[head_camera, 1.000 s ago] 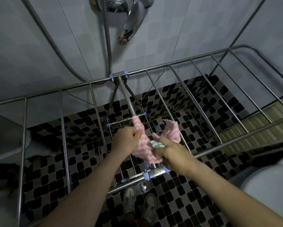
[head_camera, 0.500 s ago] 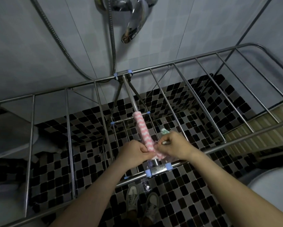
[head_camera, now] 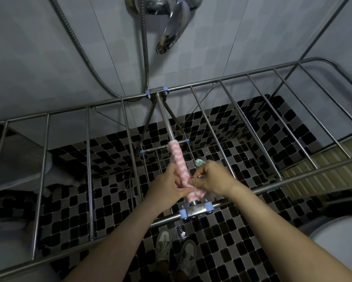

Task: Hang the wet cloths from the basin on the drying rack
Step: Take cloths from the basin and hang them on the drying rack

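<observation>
A pink and white zigzag cloth [head_camera: 178, 157] lies draped along the thick centre bar of the steel drying rack [head_camera: 218, 78]. My left hand [head_camera: 168, 185] pinches the cloth's near end from the left side. From the right, my right hand [head_camera: 210, 178] pinches the same end, and a bit of green and white cloth [head_camera: 200, 162] sticks out behind its fingers. The basin is out of view.
A chrome tap [head_camera: 171, 33] and shower hose [head_camera: 144, 47] hang on the grey tiled wall behind the rack. Below the bars lie black and grey mosaic floor tiles and my shoes [head_camera: 176, 253]. A white object [head_camera: 342, 239] sits at the lower right.
The cloth went from bunched and loose between my hands to laid flat along the centre bar. Both hands have come together at its near end.
</observation>
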`<state>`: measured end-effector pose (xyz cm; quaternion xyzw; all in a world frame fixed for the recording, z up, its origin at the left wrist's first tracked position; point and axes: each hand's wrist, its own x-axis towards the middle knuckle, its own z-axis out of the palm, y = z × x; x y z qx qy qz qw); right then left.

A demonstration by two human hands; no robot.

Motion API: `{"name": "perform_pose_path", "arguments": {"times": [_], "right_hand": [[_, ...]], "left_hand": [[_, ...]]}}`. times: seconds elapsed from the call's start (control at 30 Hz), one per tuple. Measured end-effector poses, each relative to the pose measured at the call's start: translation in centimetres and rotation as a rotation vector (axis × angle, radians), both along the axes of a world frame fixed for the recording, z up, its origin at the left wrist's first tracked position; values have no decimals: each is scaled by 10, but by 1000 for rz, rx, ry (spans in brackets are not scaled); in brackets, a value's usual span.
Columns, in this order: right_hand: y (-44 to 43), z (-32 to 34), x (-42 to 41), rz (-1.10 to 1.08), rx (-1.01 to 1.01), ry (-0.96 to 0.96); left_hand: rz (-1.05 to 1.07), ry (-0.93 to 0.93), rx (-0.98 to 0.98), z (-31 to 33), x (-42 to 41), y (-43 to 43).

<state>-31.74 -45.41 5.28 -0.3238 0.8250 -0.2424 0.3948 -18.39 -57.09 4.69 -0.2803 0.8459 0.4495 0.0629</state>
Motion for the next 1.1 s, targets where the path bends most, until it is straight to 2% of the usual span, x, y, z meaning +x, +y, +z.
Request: {"name": "perform_pose_path", "arguments": {"times": [0.13, 0.37, 0.47, 0.53, 0.63, 0.7, 0.83, 1.0, 1.1], "right_hand": [[2, 2, 4, 1, -22, -61], [1, 10, 2, 40, -22, -59], [5, 24, -6, -31, -66, -81], [10, 42, -16, -127, -135, -123], [17, 76, -29, -260, -283, -235], [19, 96, -34, -339, -415, -385], [20, 115, -40, -437, -602, -635], [24, 118, -40, -460, -619, -641], [27, 120, -38, -408, -611, -547]], "left_hand": [[-18, -13, 135, 3, 1, 5], [-67, -38, 149, 5, 2, 3], [-67, -39, 122, 10, 4, 2], [12, 23, 78, 16, 2, 2], [243, 221, 54, 30, -9, 0], [272, 338, 183, 47, -22, 2], [57, 418, 338, 72, -41, 18], [271, 489, 559, 92, -41, 22], [388, 542, 628, 101, -40, 16]]}}
